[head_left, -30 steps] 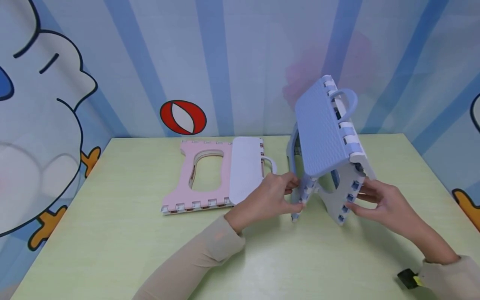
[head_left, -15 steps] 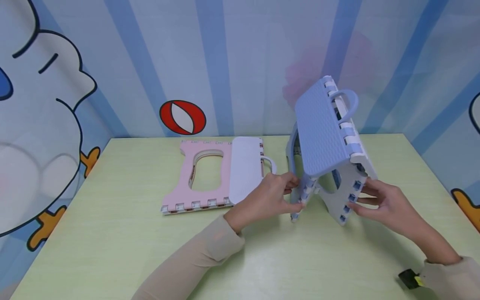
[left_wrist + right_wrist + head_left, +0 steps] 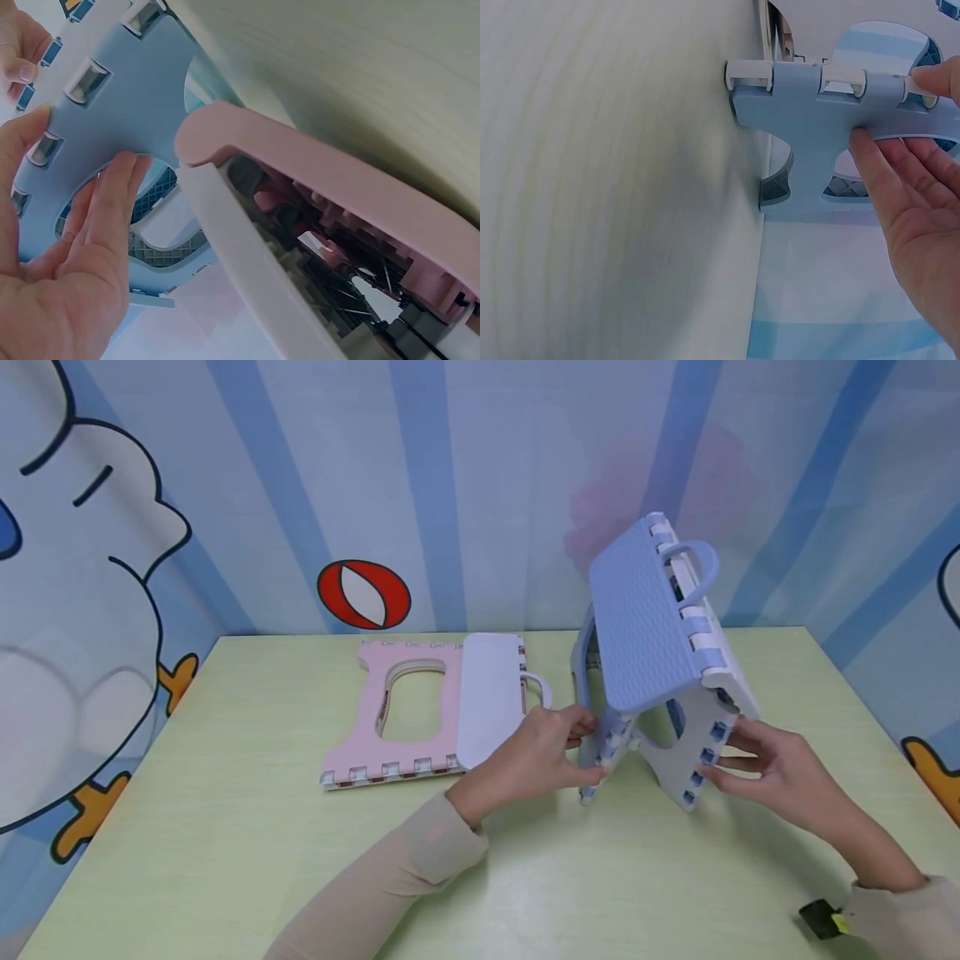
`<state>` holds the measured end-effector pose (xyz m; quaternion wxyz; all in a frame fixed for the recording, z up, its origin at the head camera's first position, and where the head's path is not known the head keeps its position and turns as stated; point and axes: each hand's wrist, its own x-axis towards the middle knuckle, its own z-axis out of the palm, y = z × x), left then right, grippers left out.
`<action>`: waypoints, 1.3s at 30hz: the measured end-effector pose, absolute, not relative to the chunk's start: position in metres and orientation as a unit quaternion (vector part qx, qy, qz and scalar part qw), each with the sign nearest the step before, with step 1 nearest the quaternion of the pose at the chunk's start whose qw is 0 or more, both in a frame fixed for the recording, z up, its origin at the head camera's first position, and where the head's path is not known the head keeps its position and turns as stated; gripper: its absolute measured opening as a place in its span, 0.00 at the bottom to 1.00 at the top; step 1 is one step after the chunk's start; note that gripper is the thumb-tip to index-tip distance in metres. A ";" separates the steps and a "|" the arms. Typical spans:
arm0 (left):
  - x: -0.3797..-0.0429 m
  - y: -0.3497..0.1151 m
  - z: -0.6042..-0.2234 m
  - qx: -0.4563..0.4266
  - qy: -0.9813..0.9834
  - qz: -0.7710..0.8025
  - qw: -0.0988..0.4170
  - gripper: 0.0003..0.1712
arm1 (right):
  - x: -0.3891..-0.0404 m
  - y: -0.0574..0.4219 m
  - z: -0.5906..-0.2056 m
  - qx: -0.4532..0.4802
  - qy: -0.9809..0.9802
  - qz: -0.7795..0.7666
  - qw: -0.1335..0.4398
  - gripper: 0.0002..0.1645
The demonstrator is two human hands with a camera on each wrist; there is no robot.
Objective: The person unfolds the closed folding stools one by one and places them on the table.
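A blue and white folding step stool (image 3: 645,618) stands half unfolded at the table's right, its seat halves peaked like a roof and a loop handle on the ridge. My left hand (image 3: 536,764) grips the edge of its left leg panel; in the left wrist view the fingers reach the oval opening of that blue panel (image 3: 127,97). On the other side, my right hand (image 3: 787,772) pinches the right leg panel (image 3: 810,112) near its slotted edge, thumb in front and fingers behind. A pink and white folding stool (image 3: 360,718) lies folded flat, just left of the blue one.
The pale green table (image 3: 225,827) runs back to a striped blue backdrop (image 3: 495,502) with cartoon figures. Close to my left wrist is the folded pink stool, its edge large in that wrist's view. A small black object (image 3: 821,918) is at the right sleeve.
The right leg panel of the blue stool has swung slightly to the right with my right hand, so the legs stand a little wider apart. My left hand keeps its grip.
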<state>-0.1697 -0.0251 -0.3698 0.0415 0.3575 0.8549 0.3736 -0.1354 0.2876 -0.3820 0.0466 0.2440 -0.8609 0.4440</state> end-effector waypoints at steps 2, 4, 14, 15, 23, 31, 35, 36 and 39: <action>-0.170 -0.025 -0.370 0.357 0.855 0.373 0.041 0.25 | -0.135 0.288 -0.382 0.246 -0.861 0.443 0.048 0.37; -0.170 -0.025 -0.370 0.355 0.855 0.375 0.043 0.25 | -0.135 0.288 -0.381 0.245 -0.862 0.441 0.047 0.37; -0.170 -0.026 -0.370 0.350 0.856 0.378 0.046 0.26 | -0.136 0.290 -0.380 0.242 -0.865 0.437 0.046 0.37; -0.170 -0.026 -0.370 0.351 0.855 0.378 0.045 0.26 | -0.136 0.290 -0.380 0.243 -0.865 0.436 0.046 0.37; -0.170 -0.026 -0.370 0.352 0.854 0.379 0.045 0.26 | -0.136 0.293 -0.380 0.242 -0.867 0.433 0.046 0.38; -0.171 -0.026 -0.370 0.351 0.854 0.380 0.047 0.26 | -0.136 0.295 -0.381 0.240 -0.864 0.441 0.041 0.37; -0.171 -0.026 -0.370 0.351 0.854 0.381 0.049 0.26 | -0.135 0.295 -0.380 0.240 -0.862 0.445 0.038 0.37; -0.171 -0.026 -0.370 0.351 0.853 0.382 0.049 0.26 | -0.135 0.295 -0.380 0.240 -0.861 0.447 0.037 0.37; -0.171 -0.026 -0.369 0.352 0.852 0.384 0.051 0.26 | -0.135 0.296 -0.380 0.240 -0.859 0.450 0.035 0.37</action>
